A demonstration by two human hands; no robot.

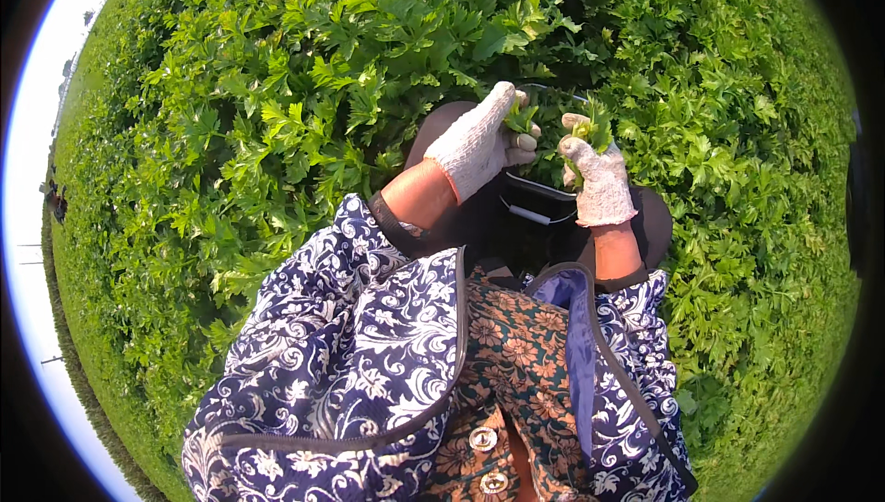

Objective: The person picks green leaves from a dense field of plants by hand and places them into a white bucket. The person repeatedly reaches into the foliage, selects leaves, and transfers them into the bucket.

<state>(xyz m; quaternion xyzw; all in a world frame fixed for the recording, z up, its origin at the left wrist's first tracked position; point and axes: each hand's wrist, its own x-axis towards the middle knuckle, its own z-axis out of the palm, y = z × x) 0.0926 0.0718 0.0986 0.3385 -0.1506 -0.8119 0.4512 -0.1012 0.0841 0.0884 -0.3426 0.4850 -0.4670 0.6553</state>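
Note:
Both hands wear pale knitted gloves with rubbery fingertips. My left hand (473, 139) has its fingers curled round a small bunch of green leaves (520, 120). Across a short gap, my right hand (598, 173) grips another leafy sprig (596, 130) between thumb and fingers, with its stem hanging by the palm. Between and below the hands stands a dark bucket (546, 187) with a wire handle and a white grip (529, 214). Cut greens (550, 135) show inside it, partly hidden by the hands.
Dense, leafy green plants (276, 101) surround me on all sides. My knees, in dark trousers (653, 222), flank the bucket. Far off at the left edge, a small dark figure (57, 201), perhaps a person, is in the field.

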